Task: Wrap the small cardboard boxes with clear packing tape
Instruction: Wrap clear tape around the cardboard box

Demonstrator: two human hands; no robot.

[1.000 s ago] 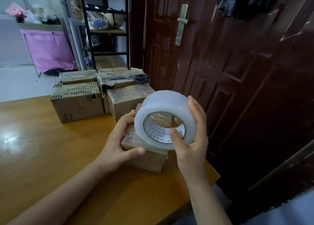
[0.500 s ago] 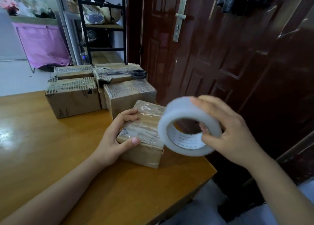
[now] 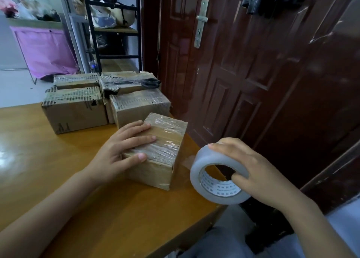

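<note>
A small cardboard box [image 3: 165, 146], its top covered in shiny clear tape, sits near the right edge of the wooden table [image 3: 58, 170]. My left hand [image 3: 120, 150] holds it from the left, fingers lying across the top and thumb on the near side. My right hand [image 3: 251, 170] grips a fat roll of clear packing tape [image 3: 206, 181], thumb through its core, just right of the box at the table's corner.
Several taped cardboard boxes [image 3: 74, 109] stand clustered at the back of the table, with black scissors [image 3: 144, 82] lying on one. A dark red door [image 3: 243, 72] is close on the right. A black shelf rack [image 3: 115, 28] and a pink cloth [image 3: 44, 51] are behind.
My right hand has carried the tape roll from above the box down and to the right, beside the table's corner. My left hand has stayed on the box.
</note>
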